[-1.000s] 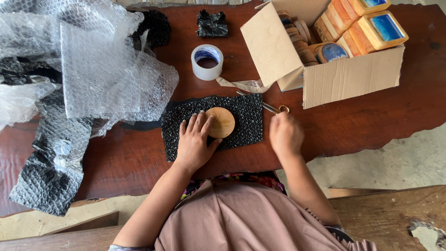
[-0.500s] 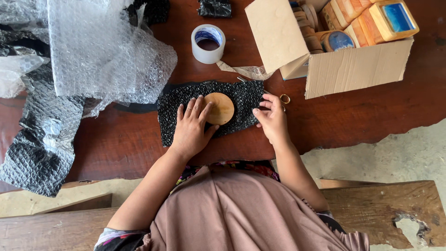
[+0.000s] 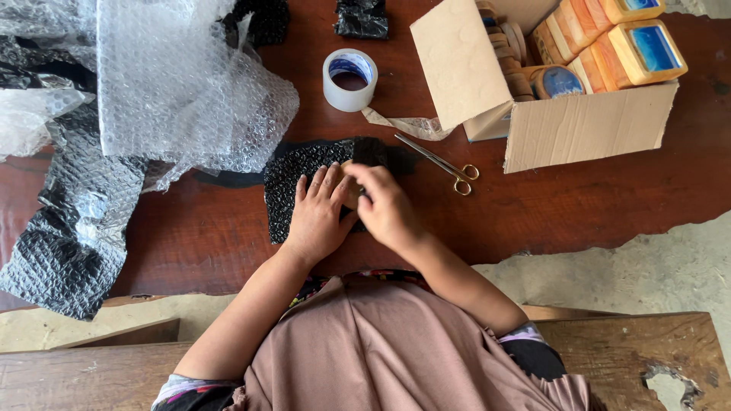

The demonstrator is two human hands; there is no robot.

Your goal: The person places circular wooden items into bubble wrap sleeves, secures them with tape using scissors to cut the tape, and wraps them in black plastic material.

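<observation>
A sheet of black bubble wrap [image 3: 293, 183] lies on the dark red wooden table [image 3: 579, 205], its right part folded over to the left. My left hand [image 3: 316, 217] lies flat on the wrap, fingers apart, pressing it down. My right hand [image 3: 387, 209] holds the folded right flap over the middle, touching my left fingers. The round wooden disc that lay on the wrap is almost wholly hidden under the flap and my hands.
Gold-handled scissors [image 3: 445, 164] lie right of the wrap. A roll of clear tape [image 3: 349, 79] stands behind it. An open cardboard box [image 3: 586, 122] holds wooden pieces with blue inlays. Clear bubble wrap [image 3: 183, 91] and black bubble wrap [image 3: 72, 228] pile at the left.
My right hand left the scissors, took the wrap's right edge and folded it leftward over the wooden disc. My left hand stayed pressing on the wrap.
</observation>
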